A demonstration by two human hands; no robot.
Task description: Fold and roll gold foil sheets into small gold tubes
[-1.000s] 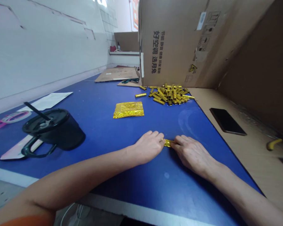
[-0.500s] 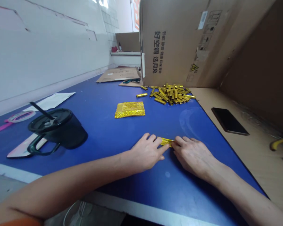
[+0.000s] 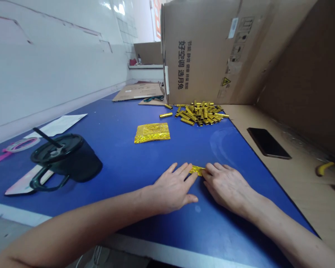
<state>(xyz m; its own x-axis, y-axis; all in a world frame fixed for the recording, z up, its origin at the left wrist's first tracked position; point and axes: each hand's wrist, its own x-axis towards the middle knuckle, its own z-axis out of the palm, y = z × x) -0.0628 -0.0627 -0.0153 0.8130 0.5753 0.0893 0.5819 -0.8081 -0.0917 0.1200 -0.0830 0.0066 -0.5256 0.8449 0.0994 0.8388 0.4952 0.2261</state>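
A small strip of shiny gold foil paper lies on the blue table between my hands. My left hand rests flat with fingers stretched out, its fingertips on the strip's left end and the thumb apart. At the strip's right end, the curled fingers of my right hand are closed on it; their tips are partly hidden. Beyond them is a flat stack of gold foil sheets. A heap of rolled gold foil tubes lies farther back, with a single tube to its left.
A dark lidded mug with a straw stands at the left, near a roll of tape and white paper. Behind the heap rises a large cardboard box. A phone lies on cardboard at the right.
My left hand has flattened; its fingers have straightened and its thumb has spread away from the strip. My right hand still grips the right end. The view has shifted slightly.
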